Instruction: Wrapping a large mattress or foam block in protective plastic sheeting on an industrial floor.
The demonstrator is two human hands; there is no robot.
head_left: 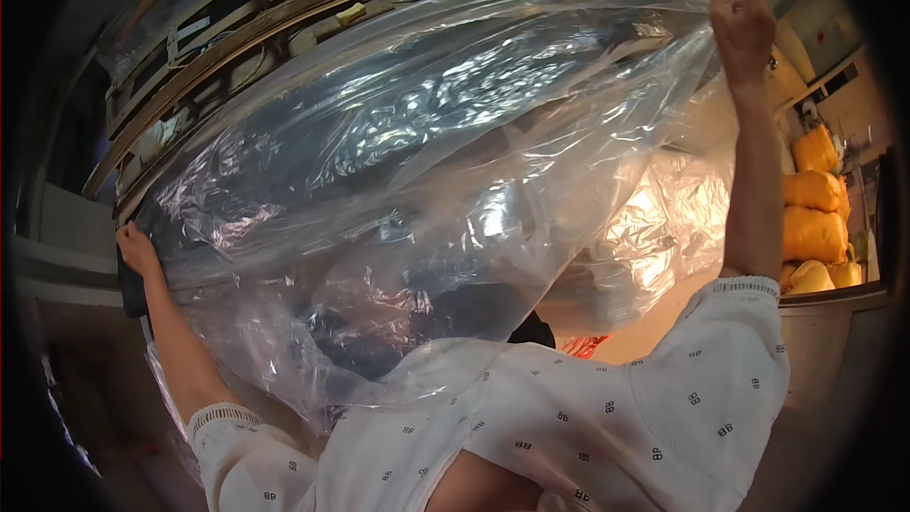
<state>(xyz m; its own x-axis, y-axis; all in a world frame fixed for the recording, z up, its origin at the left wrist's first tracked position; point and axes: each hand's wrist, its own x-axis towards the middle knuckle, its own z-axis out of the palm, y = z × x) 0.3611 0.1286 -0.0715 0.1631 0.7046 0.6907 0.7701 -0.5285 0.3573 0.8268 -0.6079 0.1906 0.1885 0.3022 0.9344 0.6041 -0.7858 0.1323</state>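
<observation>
A large clear plastic sheet (427, 161) spreads across the middle of the view, wrinkled and shiny, stretched between my raised arms. My left hand (137, 248) is closed at its left end, low at the side. Higher up at the far right, my right hand (744, 24) grips the sheet's upper right corner, with the arm lifted. The lower part of the plastic hangs in loose folds against my white patterned top. Whether it is a single layer or a bag, I cannot tell.
Beyond the sheet runs a long frame with a wooden rail (313, 5), a small yellow piece (351, 13) resting near it. More crumpled clear plastic (668, 209) lies at the right under warm light. Orange-yellow bundles (815, 218) are stacked beyond an opening at the far right.
</observation>
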